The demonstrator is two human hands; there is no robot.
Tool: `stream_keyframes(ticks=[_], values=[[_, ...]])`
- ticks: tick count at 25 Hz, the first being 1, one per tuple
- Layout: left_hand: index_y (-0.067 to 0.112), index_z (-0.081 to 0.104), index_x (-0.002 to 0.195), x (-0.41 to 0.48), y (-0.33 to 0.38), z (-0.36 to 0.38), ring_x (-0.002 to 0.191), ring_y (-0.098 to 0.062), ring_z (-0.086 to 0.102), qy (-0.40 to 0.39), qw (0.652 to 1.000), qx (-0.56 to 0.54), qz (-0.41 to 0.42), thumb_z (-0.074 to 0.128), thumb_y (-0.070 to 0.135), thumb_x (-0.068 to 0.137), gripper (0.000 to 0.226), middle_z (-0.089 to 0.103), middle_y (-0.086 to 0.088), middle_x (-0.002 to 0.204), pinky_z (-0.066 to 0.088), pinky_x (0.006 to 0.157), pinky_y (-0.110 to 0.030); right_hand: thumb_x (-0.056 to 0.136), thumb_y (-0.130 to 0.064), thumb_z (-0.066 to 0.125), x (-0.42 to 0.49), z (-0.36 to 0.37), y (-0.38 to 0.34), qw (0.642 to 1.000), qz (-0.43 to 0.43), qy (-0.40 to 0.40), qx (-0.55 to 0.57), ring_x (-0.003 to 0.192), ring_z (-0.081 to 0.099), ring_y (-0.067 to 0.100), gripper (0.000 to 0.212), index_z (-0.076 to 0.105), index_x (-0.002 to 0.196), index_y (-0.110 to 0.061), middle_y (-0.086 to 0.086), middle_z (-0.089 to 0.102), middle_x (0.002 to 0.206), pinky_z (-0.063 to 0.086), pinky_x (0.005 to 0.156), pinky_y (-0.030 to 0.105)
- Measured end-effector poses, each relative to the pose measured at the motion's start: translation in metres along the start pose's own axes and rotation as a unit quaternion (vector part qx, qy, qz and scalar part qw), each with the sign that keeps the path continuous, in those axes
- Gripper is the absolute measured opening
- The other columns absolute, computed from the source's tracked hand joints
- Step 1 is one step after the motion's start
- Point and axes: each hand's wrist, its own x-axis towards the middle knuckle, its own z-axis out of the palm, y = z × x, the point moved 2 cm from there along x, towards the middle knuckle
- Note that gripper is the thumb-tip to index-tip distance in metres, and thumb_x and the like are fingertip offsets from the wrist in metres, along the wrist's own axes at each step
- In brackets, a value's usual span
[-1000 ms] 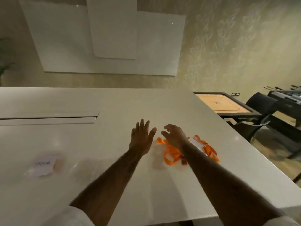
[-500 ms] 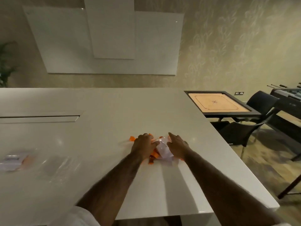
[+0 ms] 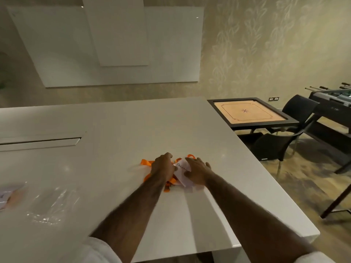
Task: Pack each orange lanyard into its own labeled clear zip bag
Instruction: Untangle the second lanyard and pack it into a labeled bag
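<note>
A heap of orange lanyards [image 3: 147, 163] lies on the white table [image 3: 133, 133], right of its middle. On top of the heap is a clear zip bag with a white handwritten label [image 3: 181, 170]. My left hand [image 3: 163, 167] is curled over the lanyards, its thumb pinching the bag's left edge. My right hand [image 3: 198, 172] holds the bag's right side, thumb on the label and fingers stretched over the far edge. Parts of the heap are hidden under both hands.
An empty clear zip bag [image 3: 53, 205] lies on the table at the left, and a labeled bag with something orange inside [image 3: 7, 194] sits at the left edge. A slot [image 3: 39, 142] runs across the tabletop. A carrom board [image 3: 247, 115] and black chairs [image 3: 275, 147] stand right of the table.
Both hands came down from above the lanyard heap and closed on the labeled bag lying on it. The view has shifted to the right.
</note>
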Motion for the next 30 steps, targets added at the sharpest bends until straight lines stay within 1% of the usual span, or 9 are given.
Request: stream_keyframes(ticks=[4, 8, 11, 14, 16, 19, 22, 26, 30], values=[[0.014, 0.069, 0.107, 0.006, -0.003, -0.001, 0.093, -0.015, 0.062, -0.017, 0.996, -0.082, -0.026, 0.079, 0.023, 0.085, 0.026, 0.072, -0.002, 0.111, 0.049, 0.08, -0.024, 0.092, -0.033, 0.059, 0.005, -0.004, 0.0, 0.999, -0.005, 0.034, 0.003, 0.14, 0.039, 0.026, 0.068, 0.032, 0.153, -0.023, 0.004, 0.045, 0.152, 0.029, 0.114, 0.047], [0.011, 0.071, 0.1, 0.009, -0.002, -0.01, 0.088, -0.013, 0.059, -0.018, 0.991, -0.127, -0.036, 0.077, 0.021, 0.087, 0.018, 0.073, -0.003, 0.105, 0.046, 0.075, -0.022, 0.09, -0.032, 0.065, 0.011, -0.016, 0.003, 0.996, 0.02, 0.073, 0.045, 0.129, 0.052, 0.026, 0.063, 0.041, 0.149, -0.023, 0.005, 0.054, 0.145, 0.042, 0.107, 0.042], [0.014, 0.068, 0.088, 0.012, 0.003, -0.019, 0.082, -0.012, 0.062, -0.024, 0.985, -0.169, -0.037, 0.073, 0.019, 0.09, 0.007, 0.073, -0.004, 0.102, 0.045, 0.062, -0.017, 0.09, -0.03, 0.066, 0.013, -0.028, 0.006, 0.986, 0.039, 0.12, 0.105, 0.121, 0.056, 0.025, 0.056, 0.049, 0.143, -0.022, 0.006, 0.057, 0.139, 0.048, 0.098, 0.036], [0.012, 0.067, 0.091, 0.014, 0.008, -0.032, 0.074, -0.012, 0.065, -0.009, 0.97, -0.238, -0.058, 0.071, 0.016, 0.092, 0.005, 0.071, -0.004, 0.095, 0.049, 0.054, -0.017, 0.091, -0.029, 0.068, 0.015, -0.04, 0.008, 0.964, 0.073, 0.175, 0.186, 0.121, 0.056, 0.024, 0.054, 0.052, 0.141, -0.017, 0.007, 0.055, 0.139, 0.048, 0.095, 0.032], [0.007, 0.067, 0.095, 0.014, 0.011, -0.042, 0.064, -0.015, 0.064, -0.003, 0.947, -0.313, -0.078, 0.07, 0.012, 0.092, 0.007, 0.068, -0.006, 0.086, 0.057, 0.055, -0.025, 0.089, -0.029, 0.072, 0.014, -0.045, 0.007, 0.934, 0.104, 0.195, 0.281, 0.118, 0.059, 0.026, 0.056, 0.053, 0.139, -0.013, 0.011, 0.058, 0.136, 0.052, 0.097, 0.036], [0.003, 0.064, 0.101, 0.01, 0.009, -0.061, 0.06, -0.016, 0.06, -0.009, 0.913, -0.395, -0.099, 0.068, 0.007, 0.093, 0.01, 0.065, -0.012, 0.085, 0.056, 0.049, -0.024, 0.088, -0.016, 0.075, 0.015, -0.049, -0.009, 0.865, 0.134, 0.15, 0.46, 0.094, 0.071, 0.03, 0.054, 0.051, 0.136, -0.012, 0.016, 0.066, 0.119, 0.062, 0.082, 0.045], [0.005, 0.062, 0.106, 0.005, -0.009, -0.083, 0.063, -0.017, 0.062, -0.022, 0.9, -0.422, -0.105, 0.066, 0.007, 0.094, 0.012, 0.065, -0.012, 0.09, 0.056, 0.052, -0.027, 0.083, 0.011, 0.067, 0.017, -0.047, -0.041, 0.815, 0.124, 0.109, 0.555, 0.071, 0.069, 0.031, 0.057, 0.049, 0.134, -0.01, 0.024, 0.068, 0.102, 0.062, 0.075, 0.051], [0.009, 0.061, 0.111, -0.011, -0.054, -0.116, 0.076, -0.018, 0.067, -0.059, 0.915, -0.385, -0.108, 0.063, 0.017, 0.097, 0.017, 0.071, -0.009, 0.099, 0.054, 0.058, -0.027, 0.081, 0.018, 0.062, 0.025, -0.03, -0.098, 0.824, 0.098, 0.074, 0.553, 0.061, 0.061, 0.029, 0.056, 0.053, 0.131, -0.008, 0.03, 0.069, 0.101, 0.056, 0.059, 0.041], [0.005, 0.063, 0.108, -0.028, -0.108, -0.139, 0.081, -0.022, 0.065, 0.044, 0.931, -0.327, -0.155, 0.069, 0.023, 0.094, 0.024, 0.069, -0.012, 0.102, 0.053, 0.055, -0.028, 0.082, 0.016, 0.06, 0.026, 0.0, -0.154, 0.852, 0.067, 0.025, 0.519, 0.056, 0.057, 0.027, 0.055, 0.054, 0.13, -0.009, 0.024, 0.064, 0.083, 0.052, 0.055, 0.036]])
